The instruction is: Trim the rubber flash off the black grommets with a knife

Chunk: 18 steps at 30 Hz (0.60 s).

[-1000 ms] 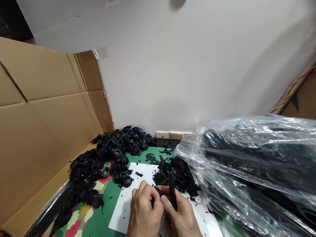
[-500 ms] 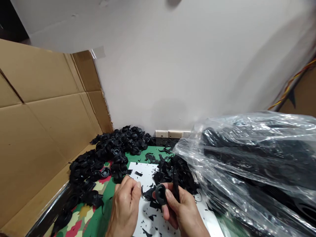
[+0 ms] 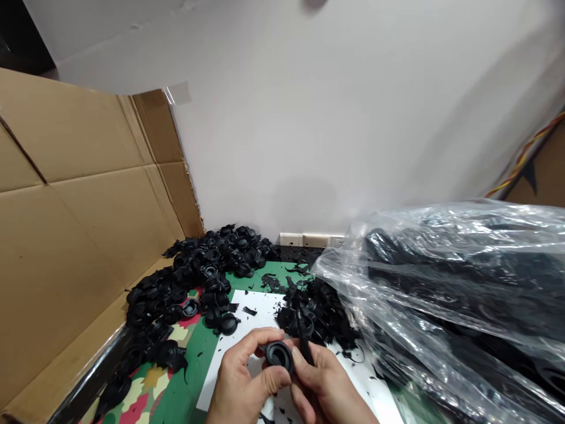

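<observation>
Between my two hands is a round black rubber cap-like part (image 3: 279,357), its hollow ringed side facing up toward me. My left hand (image 3: 242,377) pinches its left side between thumb and index finger. From the other side, my right hand (image 3: 329,377) presses its thumb and fingers against the part. A slim black pen-like tool (image 3: 303,334) stands up between the right thumb and index finger; its tip is hard to make out against black scraps. Both hands are over a white sheet (image 3: 212,386) strewn with thin black trimmings.
A heap of similar black rubber parts (image 3: 238,250) lies at the back left, against a cardboard panel (image 3: 88,212). Black scraps (image 3: 324,312) are piled beyond my right hand. A clear plastic bag (image 3: 441,282) of black pieces fills the right side, and a wall rises behind.
My left hand has come right from beside the heap and gripped the rubber part held by my right hand. A rubber part now shows at the heap's near edge, where the left hand was.
</observation>
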Tool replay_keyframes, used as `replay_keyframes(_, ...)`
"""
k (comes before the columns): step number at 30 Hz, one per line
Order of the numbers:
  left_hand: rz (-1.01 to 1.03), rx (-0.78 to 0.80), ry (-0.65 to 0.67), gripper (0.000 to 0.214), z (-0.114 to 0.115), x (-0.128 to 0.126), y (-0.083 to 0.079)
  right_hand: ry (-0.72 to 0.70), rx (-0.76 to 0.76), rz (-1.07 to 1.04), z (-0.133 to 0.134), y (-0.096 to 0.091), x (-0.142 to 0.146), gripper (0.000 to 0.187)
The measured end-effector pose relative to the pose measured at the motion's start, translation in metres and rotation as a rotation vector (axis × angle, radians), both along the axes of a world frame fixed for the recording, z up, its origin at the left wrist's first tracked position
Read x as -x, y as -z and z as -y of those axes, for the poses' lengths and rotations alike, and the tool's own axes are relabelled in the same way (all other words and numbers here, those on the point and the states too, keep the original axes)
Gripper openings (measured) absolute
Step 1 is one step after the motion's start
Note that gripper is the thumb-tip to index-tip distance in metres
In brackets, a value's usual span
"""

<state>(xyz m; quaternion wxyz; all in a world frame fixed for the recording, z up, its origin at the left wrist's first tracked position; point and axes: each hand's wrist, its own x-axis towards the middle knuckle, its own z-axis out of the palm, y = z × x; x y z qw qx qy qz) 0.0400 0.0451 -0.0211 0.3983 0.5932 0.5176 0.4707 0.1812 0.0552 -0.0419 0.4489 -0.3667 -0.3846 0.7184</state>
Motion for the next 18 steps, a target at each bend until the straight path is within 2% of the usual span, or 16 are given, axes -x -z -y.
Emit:
replay_keyframes(4,-0.026,-0.041,-0.149,0.032,0.004,0.000,0.005,0.303,-0.194,0.261,-0.001,0.002,-0.004,0.033)
replay_keyframes(5,-0.017,-0.040,-0.166,0.030,0.005,-0.001,0.005,0.333,-0.226,0.308,-0.001,0.003,-0.006,0.028)
replay_keyframes(9,0.126,0.082,-0.185,0.030,0.007,-0.006,0.005,0.244,-0.253,0.410,-0.003,0.004,-0.012,0.018)
replay_keyframes(12,0.216,0.164,-0.206,0.033,0.008,-0.008,0.004,0.233,-0.264,0.436,-0.003,0.004,-0.013,0.014)
replay_keyframes(18,0.330,0.221,-0.233,0.040,0.010,-0.013,0.000,0.204,-0.266,0.412,-0.002,0.001,-0.012,0.017)
